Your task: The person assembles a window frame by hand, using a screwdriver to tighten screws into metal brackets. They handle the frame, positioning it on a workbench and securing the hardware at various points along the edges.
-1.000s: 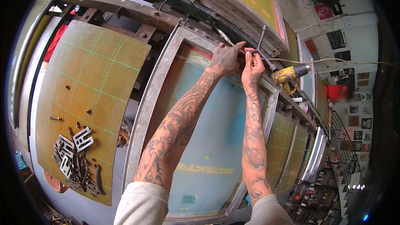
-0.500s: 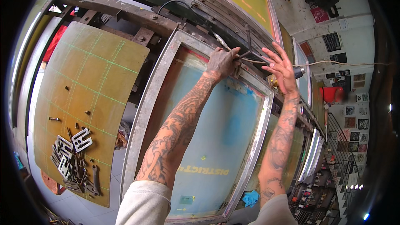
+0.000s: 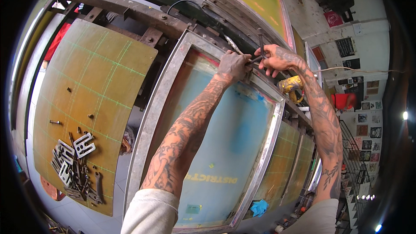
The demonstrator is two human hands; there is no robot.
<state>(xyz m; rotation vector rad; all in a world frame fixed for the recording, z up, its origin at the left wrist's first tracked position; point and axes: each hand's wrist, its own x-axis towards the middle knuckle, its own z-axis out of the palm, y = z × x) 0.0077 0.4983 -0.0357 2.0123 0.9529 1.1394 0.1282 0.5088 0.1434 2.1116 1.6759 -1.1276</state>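
Note:
Both hands are at the far edge of a metal-framed printing screen (image 3: 157, 104) with a bluish mesh. My left hand (image 3: 234, 66) is closed at that edge, its fingers around the end of a dark three-armed wrench (image 3: 261, 39). My right hand (image 3: 277, 58) has its fingers curled round the wrench's middle, one arm standing up beyond them. The left fingertips partly hide where the wrench meets the frame, so I cannot tell what it sits on.
On the brown gridded board (image 3: 95, 78) at left lie slotted metal brackets (image 3: 66, 154), bolts and an open-ended wrench (image 3: 99, 186). A yellow power tool (image 3: 289, 84) is beside my right forearm. Another framed screen (image 3: 255, 0) stands beyond. A blue crumpled cloth (image 3: 259, 208) is low right.
My right hand has gone from open and spread beside the wrench to closed on it, its forearm swinging outward to the right. My left hand has stayed almost in place.

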